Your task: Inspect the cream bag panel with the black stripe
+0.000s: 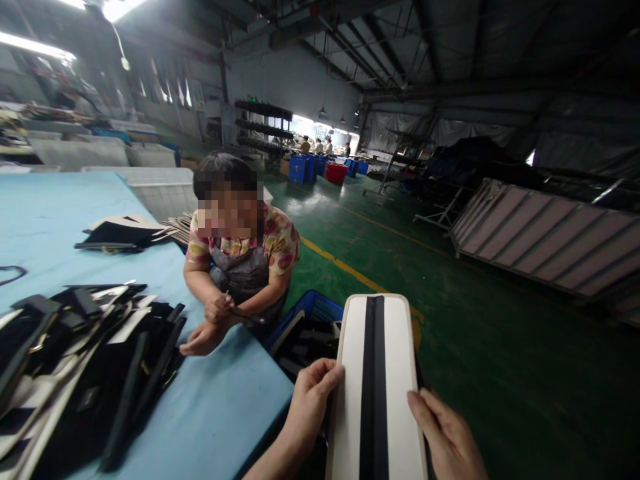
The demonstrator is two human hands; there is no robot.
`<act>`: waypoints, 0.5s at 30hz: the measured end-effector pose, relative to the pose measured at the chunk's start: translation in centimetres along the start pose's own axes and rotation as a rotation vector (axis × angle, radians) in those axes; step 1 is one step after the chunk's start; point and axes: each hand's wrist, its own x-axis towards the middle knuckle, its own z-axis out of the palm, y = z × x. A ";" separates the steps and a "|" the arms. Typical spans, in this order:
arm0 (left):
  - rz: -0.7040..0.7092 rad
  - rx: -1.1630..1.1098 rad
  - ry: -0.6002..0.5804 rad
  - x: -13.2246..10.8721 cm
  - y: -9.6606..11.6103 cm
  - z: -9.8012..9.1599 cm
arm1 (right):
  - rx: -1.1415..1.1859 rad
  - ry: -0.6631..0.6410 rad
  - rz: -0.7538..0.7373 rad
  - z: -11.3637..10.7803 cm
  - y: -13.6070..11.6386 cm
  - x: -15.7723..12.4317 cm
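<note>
Head view: white panel [399, 380] with black centre strip, off the tabletop [215, 427], right of its right-hand corner. Long axis runs away from wearer (near end cut off). Left grip [315, 393] pinches left edge, right grip [447, 430] right edge; left is nearer tabletop.

The light-blue table [220, 413] bears a heap of black-and-white pieces [90, 383]; a smaller stack [120, 235] lies beyond.

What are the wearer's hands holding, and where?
A white, tan-edged panel with a black stripe: left hand pinches its left edge, right hand its right edge.
</note>
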 end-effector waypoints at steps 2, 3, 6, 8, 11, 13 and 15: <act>-0.002 0.018 0.024 -0.2 0.1 0.1 | -0.027 0.014 -0.015 -0.1 0.3 -0.1; 0.001 0.022 0.035 -0.2 0.2 0.1 | -0.051 0.017 -0.028 -0.2 0.6 -0.1; 0.015 0.015 0.050 0.4 0.7 0.0 | -0.117 0.014 0.000 -0.1 1.4 -0.2; 0.011 0.010 0.058 1.3 1.1 -0.3 | -0.111 0.039 0.058 0.2 1.8 -0.3; 0.001 -0.010 0.084 2.9 1.6 -0.6 | -0.096 0.073 0.048 0.7 1.8 -0.5; 0.007 -0.042 0.095 3.6 1.7 -0.7 | -0.125 0.090 -0.016 0.8 1.8 -0.4; 0.006 -0.072 0.094 3.6 1.4 -0.7 | -0.156 0.120 -0.079 0.7 2.2 -0.2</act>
